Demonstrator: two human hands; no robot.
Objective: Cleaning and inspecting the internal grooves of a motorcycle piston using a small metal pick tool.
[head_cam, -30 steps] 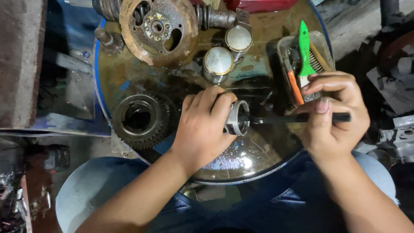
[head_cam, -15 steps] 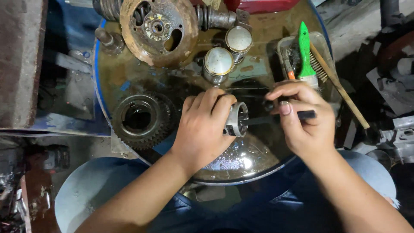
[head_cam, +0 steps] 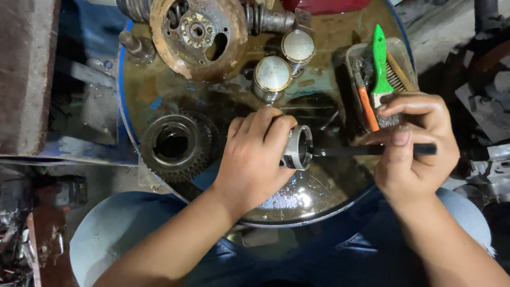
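Over an oily drum top (head_cam: pixel 159 101), the left hand (head_cam: pixel 255 159) grips a metal ring (head_cam: pixel 297 148) while the right hand (head_cam: pixel 414 149) pinches a dark brush handle (head_cam: pixel 372 150) poked into it.

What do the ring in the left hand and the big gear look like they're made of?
Ring: apparently bare metal, grey with a bright sheen on its rim, held by the left hand. Gear: likely steel or iron, dark, dull and oily, with cut teeth around its edge.
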